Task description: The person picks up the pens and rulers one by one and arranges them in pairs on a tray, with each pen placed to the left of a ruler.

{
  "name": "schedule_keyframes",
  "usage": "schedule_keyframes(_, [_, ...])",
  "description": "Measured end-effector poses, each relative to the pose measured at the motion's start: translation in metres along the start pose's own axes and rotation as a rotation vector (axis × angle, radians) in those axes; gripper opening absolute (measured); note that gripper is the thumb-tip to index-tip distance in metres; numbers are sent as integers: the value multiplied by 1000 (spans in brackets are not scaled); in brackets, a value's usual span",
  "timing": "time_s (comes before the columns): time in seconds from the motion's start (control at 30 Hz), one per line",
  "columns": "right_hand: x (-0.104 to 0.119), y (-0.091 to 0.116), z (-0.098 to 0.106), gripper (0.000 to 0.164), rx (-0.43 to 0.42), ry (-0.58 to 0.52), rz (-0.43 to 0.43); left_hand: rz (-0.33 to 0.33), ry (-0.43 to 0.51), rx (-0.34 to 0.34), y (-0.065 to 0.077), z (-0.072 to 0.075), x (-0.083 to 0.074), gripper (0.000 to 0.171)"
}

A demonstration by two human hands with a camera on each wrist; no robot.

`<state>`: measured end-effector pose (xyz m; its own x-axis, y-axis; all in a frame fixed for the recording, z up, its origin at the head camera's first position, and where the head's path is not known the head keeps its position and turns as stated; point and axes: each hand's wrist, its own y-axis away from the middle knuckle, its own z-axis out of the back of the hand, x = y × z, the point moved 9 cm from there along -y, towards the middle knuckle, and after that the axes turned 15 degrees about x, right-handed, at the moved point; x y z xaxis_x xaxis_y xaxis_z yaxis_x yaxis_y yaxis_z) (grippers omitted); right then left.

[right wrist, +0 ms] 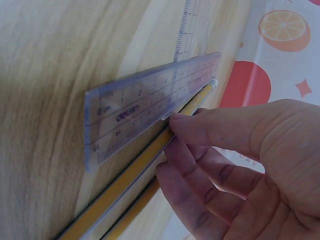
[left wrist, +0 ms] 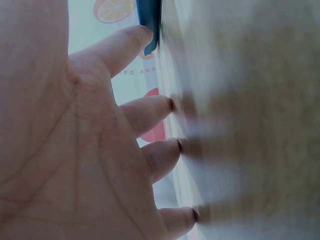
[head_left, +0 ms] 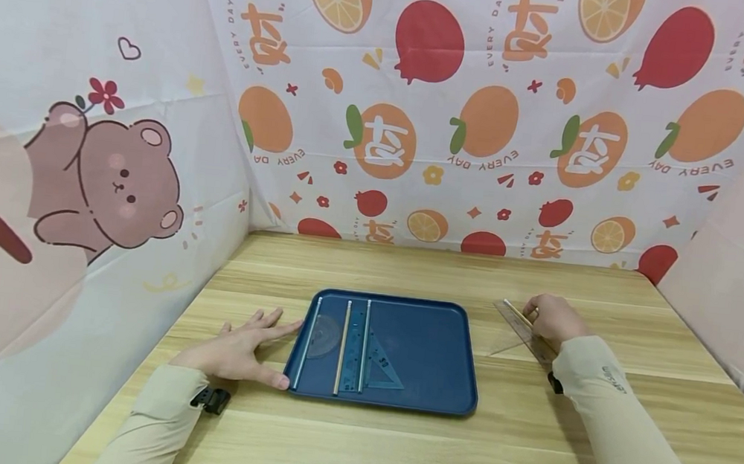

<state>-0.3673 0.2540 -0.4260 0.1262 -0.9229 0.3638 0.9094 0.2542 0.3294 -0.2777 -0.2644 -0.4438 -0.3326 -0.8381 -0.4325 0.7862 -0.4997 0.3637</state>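
My left hand (head_left: 243, 346) has its fingers spread at the left side of a blue tray (head_left: 430, 357), with index finger and thumb at its rim. On the tray lie two dark pencils, a yellow pencil (head_left: 343, 349), a clear protractor (head_left: 324, 338), a ruler (head_left: 355, 335) and a set square (head_left: 385, 371). Right of the tray, my right hand (head_left: 555, 320) pinches a yellow pencil (right wrist: 135, 162) between thumb and fingers. A second yellow pencil (right wrist: 132, 210) runs alongside. Close by, a clear ruler (right wrist: 150, 92) overlaps a clear set square (right wrist: 192, 32).
The wooden table (head_left: 390, 458) runs back to a fruit-print cloth (head_left: 414, 214). A white cloth with a bear print (head_left: 127, 186) hangs along the left side, and a pale cloth (head_left: 736, 297) borders the right.
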Motion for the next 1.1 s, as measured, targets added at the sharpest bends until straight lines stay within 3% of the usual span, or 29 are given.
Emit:
schedule_keyframes(0.47, [-1, -1, -1, 39, -1, 2, 3, 4, -33, -17, 0, 1, -1, 109])
schedule_keyframes(0.7, [3, 5, 1, 29, 10, 20, 19, -5, -6, -17, -1, 0, 0, 108])
schedule_keyframes(1.1, [-6, 0, -1, 30, 38, -79, 63, -6, -7, -20, -1, 0, 2, 108])
